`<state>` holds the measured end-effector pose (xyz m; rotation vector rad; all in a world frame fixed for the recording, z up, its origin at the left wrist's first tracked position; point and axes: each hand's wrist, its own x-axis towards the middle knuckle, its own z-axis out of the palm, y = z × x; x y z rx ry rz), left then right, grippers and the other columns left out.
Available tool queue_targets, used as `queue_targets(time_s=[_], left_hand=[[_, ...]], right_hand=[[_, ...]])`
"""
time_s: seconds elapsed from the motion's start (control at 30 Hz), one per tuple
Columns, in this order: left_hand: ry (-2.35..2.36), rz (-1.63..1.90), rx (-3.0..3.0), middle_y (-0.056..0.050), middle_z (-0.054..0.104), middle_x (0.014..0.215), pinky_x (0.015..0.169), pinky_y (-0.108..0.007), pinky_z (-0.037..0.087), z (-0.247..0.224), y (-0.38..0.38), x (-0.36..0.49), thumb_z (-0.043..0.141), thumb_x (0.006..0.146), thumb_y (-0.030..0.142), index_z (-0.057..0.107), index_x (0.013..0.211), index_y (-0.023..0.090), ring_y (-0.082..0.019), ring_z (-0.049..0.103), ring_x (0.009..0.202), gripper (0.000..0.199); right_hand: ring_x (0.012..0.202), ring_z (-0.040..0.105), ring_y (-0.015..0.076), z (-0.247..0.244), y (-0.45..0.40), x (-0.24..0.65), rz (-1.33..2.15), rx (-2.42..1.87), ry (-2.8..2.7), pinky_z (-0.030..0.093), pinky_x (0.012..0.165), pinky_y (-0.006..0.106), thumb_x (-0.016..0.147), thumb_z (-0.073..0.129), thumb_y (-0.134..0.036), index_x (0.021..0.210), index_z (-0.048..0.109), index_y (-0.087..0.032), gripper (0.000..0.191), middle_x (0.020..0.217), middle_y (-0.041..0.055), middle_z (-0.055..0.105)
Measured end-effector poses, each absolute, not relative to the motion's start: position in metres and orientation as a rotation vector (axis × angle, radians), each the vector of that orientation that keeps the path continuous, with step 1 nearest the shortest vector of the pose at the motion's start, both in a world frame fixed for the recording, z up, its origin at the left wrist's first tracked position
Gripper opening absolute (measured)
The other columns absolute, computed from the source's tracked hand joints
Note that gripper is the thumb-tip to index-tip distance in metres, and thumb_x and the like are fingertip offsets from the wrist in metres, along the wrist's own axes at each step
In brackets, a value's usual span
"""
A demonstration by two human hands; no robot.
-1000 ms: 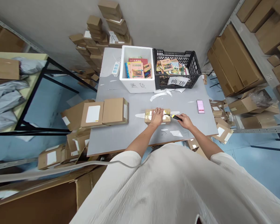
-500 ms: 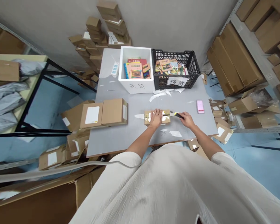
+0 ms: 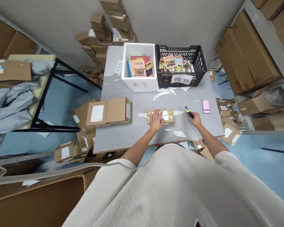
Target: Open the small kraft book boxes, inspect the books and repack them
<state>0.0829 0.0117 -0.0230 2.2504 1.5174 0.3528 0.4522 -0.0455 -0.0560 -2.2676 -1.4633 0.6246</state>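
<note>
On the grey table [image 3: 123, 138], a small cardboard box [image 3: 168, 118] with shiny tape and a white label lies in front of me. My left hand [image 3: 156, 121] rests on the left half of its top, fingers outstretched. To the right of the box and apart from it, my right hand [image 3: 196, 119] is closed around a black and yellow utility knife [image 3: 189, 112], which points up and to the left. A pink-screened phone [image 3: 206, 106] lies to the right of that hand.
Behind the box stand a white foam bin [image 3: 140, 85] and a black plastic crate [image 3: 200, 74], both holding books. Two larger cardboard boxes [image 3: 118, 110] sit at the table's left. Paper scraps [image 3: 179, 134] lie about. Shelves with boxes flank both sides.
My right hand has drawn the utility knife away from the box, to the right. My left hand has shifted slightly left on the box top. The camera view has moved a little.
</note>
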Motion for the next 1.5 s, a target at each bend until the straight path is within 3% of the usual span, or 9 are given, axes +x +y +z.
queue_targets(time_s=[0.27,0.63,0.8,0.9,1.07,1.23,1.5], left_hand=[[1.74,0.3,2.165,-0.02,0.043,0.182,0.135,-0.067,0.033,-0.015,-0.021,0.042,0.047,0.108,0.034,0.056,0.164,0.025,-0.039,0.034,0.173,0.058],[1.861,0.3,2.049,-0.02,0.047,0.18,0.129,-0.064,0.042,-0.02,-0.024,0.039,0.043,0.111,0.036,0.058,0.162,0.024,-0.041,0.044,0.165,0.055],[1.855,0.313,2.042,-0.02,0.047,0.178,0.126,-0.062,0.048,-0.02,-0.02,0.038,0.05,0.108,0.036,0.054,0.164,0.023,-0.042,0.046,0.162,0.058],[1.857,0.352,2.012,-0.022,0.047,0.177,0.124,-0.061,0.049,-0.021,-0.017,0.037,0.057,0.104,0.037,0.052,0.164,0.02,-0.043,0.048,0.16,0.063],[1.824,0.457,1.965,-0.023,0.051,0.17,0.123,-0.06,0.051,-0.023,-0.012,0.031,0.065,0.099,0.038,0.049,0.162,0.021,-0.042,0.051,0.157,0.066],[1.782,0.54,1.948,-0.021,0.055,0.164,0.12,-0.055,0.053,-0.026,-0.006,0.023,0.065,0.1,0.034,0.052,0.155,0.022,-0.039,0.056,0.151,0.057],[1.755,0.594,1.86,-0.02,0.065,0.15,0.116,-0.054,0.055,-0.034,-0.005,0.019,0.073,0.094,0.034,0.052,0.154,0.023,-0.04,0.063,0.142,0.064]], right_hand=[[0.118,0.069,0.0359,-0.093,-0.043,0.464,0.645,-2.465,-1.317,0.06,0.099,0.047,0.092,0.074,-0.038,0.132,0.077,-0.02,0.044,0.129,0.0191,0.07],[0.134,0.062,0.0382,-0.096,-0.049,0.462,0.752,-2.572,-1.459,0.052,0.111,0.05,0.099,0.073,-0.037,0.141,0.064,-0.017,0.048,0.144,0.0227,0.063],[0.139,0.055,0.0441,-0.081,-0.04,0.444,0.625,-2.413,-1.576,0.045,0.118,0.06,0.103,0.062,-0.038,0.148,0.06,-0.016,0.051,0.148,0.0262,0.059],[0.139,0.055,0.043,-0.064,-0.025,0.415,0.614,-2.121,-1.751,0.047,0.118,0.059,0.106,0.054,-0.039,0.149,0.062,-0.018,0.049,0.15,0.024,0.06],[0.147,0.054,0.04,-0.036,0.002,0.354,0.674,-1.699,-2.032,0.047,0.123,0.056,0.103,0.06,-0.038,0.155,0.064,-0.02,0.055,0.162,0.0203,0.06],[0.15,0.054,0.0396,-0.022,0.014,0.328,0.664,-1.747,-2.131,0.047,0.124,0.056,0.097,0.065,-0.033,0.16,0.061,-0.017,0.065,0.171,0.0208,0.054],[0.131,0.063,0.0397,0.007,0.019,0.327,0.563,-1.895,-2.207,0.053,0.113,0.054,0.093,0.07,-0.03,0.148,0.069,-0.02,0.056,0.153,0.0189,0.068]])
